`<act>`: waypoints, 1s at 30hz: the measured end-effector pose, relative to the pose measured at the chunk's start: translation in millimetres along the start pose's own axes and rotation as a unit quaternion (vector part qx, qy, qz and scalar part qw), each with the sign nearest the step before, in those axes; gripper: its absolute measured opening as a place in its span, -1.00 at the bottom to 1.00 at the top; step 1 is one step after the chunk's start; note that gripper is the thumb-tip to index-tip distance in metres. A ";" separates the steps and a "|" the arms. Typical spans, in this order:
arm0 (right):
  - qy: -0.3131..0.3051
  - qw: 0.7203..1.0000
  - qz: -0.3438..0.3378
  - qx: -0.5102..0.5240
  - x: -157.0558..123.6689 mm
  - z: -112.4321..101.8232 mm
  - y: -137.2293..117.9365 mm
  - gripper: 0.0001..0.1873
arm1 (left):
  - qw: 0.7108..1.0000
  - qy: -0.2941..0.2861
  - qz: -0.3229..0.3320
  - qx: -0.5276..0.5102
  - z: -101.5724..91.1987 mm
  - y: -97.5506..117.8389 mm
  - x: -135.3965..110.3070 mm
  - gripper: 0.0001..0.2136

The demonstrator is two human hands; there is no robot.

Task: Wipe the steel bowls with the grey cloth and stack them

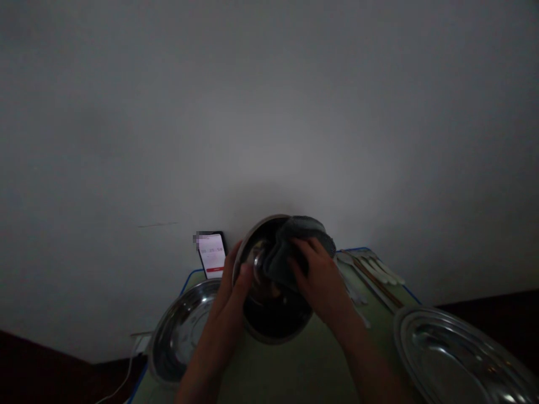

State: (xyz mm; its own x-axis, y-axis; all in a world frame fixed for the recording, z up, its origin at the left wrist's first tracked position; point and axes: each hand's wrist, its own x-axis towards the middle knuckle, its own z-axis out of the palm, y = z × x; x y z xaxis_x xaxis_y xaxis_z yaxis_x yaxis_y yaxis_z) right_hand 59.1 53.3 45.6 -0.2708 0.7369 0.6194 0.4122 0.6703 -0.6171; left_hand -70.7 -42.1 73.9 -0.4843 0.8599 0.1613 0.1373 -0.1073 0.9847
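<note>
A round metal bowl (278,320) is tilted up above the table, its shiny inside facing me. My left hand (236,283) grips its left rim, thumb on the inside and fingers behind the wall. In my right hand (315,275) is a bunched dark grey-green cloth (290,247), pressed toward the bowl's inside at the upper right. Part of the cloth hangs over the rim. The bowl's right edge is partly hidden behind the cloth and my right hand.
A metal basin (166,342) sits at left and an oval metal tray (404,331) at right. A lit phone (213,252) leans against the wall (269,112). Spoons and chopsticks (374,280) lie at the back right of the green table (290,376). A white cable (126,376) hangs at left.
</note>
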 end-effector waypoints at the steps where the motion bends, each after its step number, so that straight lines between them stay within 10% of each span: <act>1: 0.002 1.000 0.005 0.002 -0.2 4.6 0.5 -0.64 | 1.000 0.002 0.000 0.006 1.9 1.2 -1.5 -0.50; 8: 0.039 0.989 0.058 0.134 -5.0 28.4 -12.3 -0.84 | 0.997 -0.076 -0.006 0.025 13.3 0.8 -2.1 -0.50; 14: -0.142 0.957 -0.032 0.249 -12.2 26.4 -30.7 -0.66 | 0.999 -0.011 0.018 0.040 3.5 -10.6 8.3 -0.50; 20: -0.283 0.949 -0.055 0.126 -13.9 19.6 -20.4 -0.78 | 0.999 0.026 0.031 0.034 -10.7 -1.9 8.1 -0.46; 30: 0.038 0.994 0.061 0.082 -4.1 30.5 -0.9 -0.80 | 0.987 -0.114 0.065 0.095 2.9 4.0 -10.9 -0.55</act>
State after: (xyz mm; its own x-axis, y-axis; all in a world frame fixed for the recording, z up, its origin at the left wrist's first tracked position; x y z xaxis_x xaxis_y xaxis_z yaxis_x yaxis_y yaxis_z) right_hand 33.3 52.4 28.8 -0.1590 0.8084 0.5667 0.2885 0.5870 -0.7565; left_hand -62.3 -50.4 75.9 -0.2487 0.9370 0.2453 0.3550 -0.1475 0.9232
